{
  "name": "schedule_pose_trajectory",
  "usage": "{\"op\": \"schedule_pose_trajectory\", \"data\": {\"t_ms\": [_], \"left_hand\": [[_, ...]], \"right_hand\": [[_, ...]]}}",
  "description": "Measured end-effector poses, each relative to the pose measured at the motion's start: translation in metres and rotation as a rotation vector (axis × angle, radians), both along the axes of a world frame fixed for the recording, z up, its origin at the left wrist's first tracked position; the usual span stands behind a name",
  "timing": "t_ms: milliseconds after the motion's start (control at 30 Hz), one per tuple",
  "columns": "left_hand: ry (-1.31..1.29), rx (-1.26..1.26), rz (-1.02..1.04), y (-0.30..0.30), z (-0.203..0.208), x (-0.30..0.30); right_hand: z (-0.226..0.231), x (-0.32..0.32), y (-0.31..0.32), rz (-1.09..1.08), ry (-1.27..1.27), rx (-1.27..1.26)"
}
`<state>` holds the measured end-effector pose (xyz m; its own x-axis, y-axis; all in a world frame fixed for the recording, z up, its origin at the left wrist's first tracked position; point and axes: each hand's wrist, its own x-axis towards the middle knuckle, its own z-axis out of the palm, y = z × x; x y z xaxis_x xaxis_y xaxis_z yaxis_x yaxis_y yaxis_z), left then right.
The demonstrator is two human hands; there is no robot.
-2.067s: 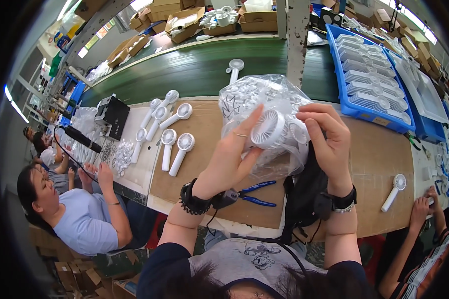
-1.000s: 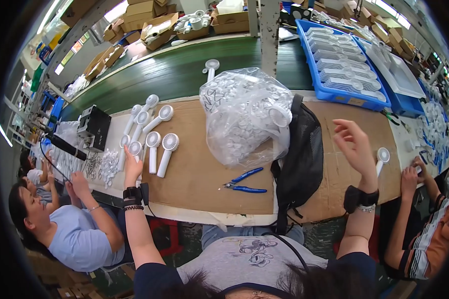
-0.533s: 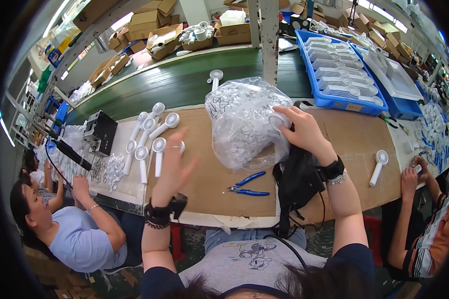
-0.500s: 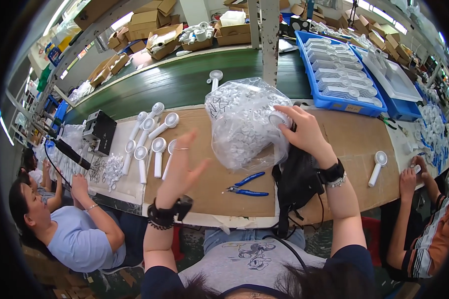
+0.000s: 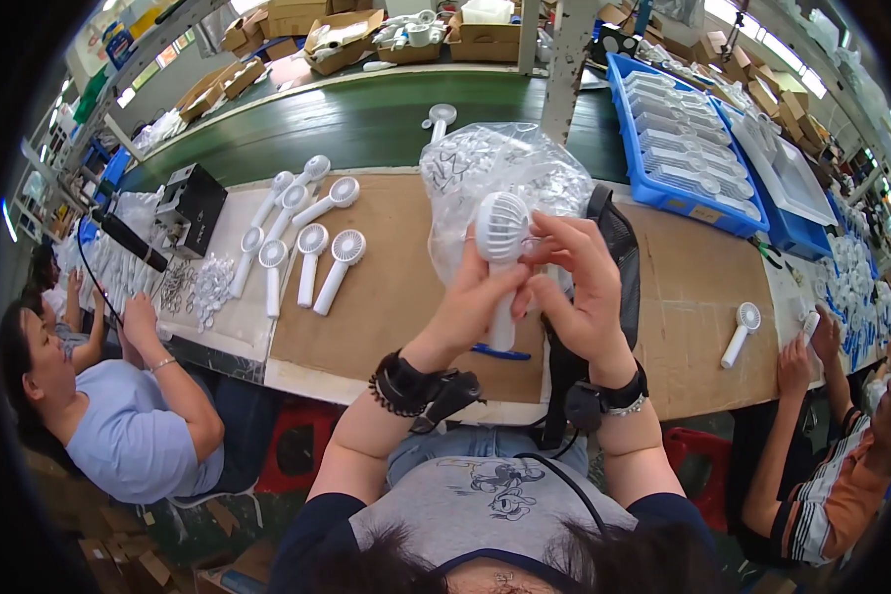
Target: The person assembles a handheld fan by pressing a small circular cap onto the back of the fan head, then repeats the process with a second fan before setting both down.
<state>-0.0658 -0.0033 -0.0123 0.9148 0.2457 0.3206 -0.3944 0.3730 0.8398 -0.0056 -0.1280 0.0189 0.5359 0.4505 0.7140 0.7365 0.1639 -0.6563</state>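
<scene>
Landmark for all positions: the clear plastic bag (image 5: 450, 203) of small pale parts, beyond the hands.

Left hand (image 5: 468, 309): fingers grasping a white handheld fan (image 5: 503, 220), thumb laid across its neck. The fan is upright, caged head at the top, held in front of the bag and overlapping its near side in view; contact between the two cannot be determined. Right hand (image 5: 586, 297): fingers bent in at the right side of the fan, beside its head and neck; whether they pinch anything cannot be told.

Nearer than the bag, a blue-handled tool (image 5: 483, 348) lies on the surface (image 5: 396, 337), mostly hidden by the hands and fan. Immediately right of the bag: a black pouch (image 5: 624, 267). Left of the bag: a group of eight white fans (image 5: 347, 247), then loose small parts (image 5: 211, 287) and a black box (image 5: 190, 210). Well right of the bag: a single white fan (image 5: 747, 319). Beyond it to the right: a blue crate (image 5: 705, 203) holding clear trays.
</scene>
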Motion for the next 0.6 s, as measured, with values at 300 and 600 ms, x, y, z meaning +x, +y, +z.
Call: {"op": "schedule_pose_trajectory", "data": {"t_ms": [300,600], "left_hand": [[0.128,-0.299,-0.387,0.018,0.013,-0.029],[0.217,-0.076,-0.362,0.017,0.000,-0.020]], "right_hand": [[-0.017,-0.015,0.000,0.144,0.152,0.003],[-0.019,-0.006,-0.002,0.177,0.256,0.026]]}}
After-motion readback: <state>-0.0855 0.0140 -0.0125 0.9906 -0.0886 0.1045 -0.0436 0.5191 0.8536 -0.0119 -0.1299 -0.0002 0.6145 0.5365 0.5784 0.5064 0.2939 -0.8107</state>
